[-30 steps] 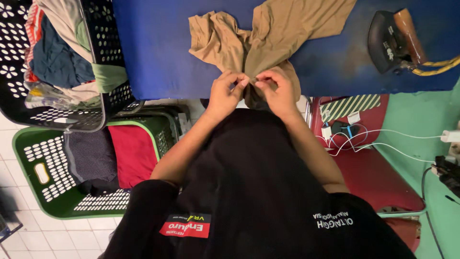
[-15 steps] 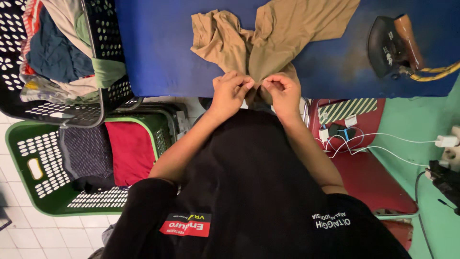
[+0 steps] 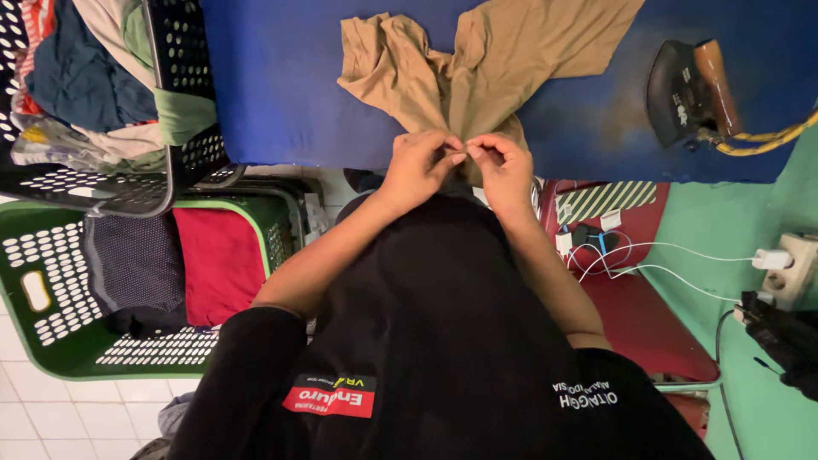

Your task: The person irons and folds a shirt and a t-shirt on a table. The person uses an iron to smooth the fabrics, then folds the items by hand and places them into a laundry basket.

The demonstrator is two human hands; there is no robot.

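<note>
Nearest the camera, the person's black short-sleeved top fills the lower middle of the view, both bare forearms reaching away from it toward the bench. The left hand and the right hand meet at the near edge of the blue padded bench, fingertips almost touching each other. Each hand is closed in a narrow pinch on the near hem of a crumpled tan cloth garment, which lies spread on the bench and fans away from the hands toward the far edge.

To the left, on the floor beside the person, a green perforated plastic laundry basket holds folded red and dark cloth. Just beyond it, a black perforated plastic basket piled with mixed coloured clothes overlaps the bench's left end.

To the right, a white charger cable runs across a dark red surface toward a wall socket. Farther off, on the bench's right end, a dark clothes iron with a brown handle lies well apart from the garment.
</note>
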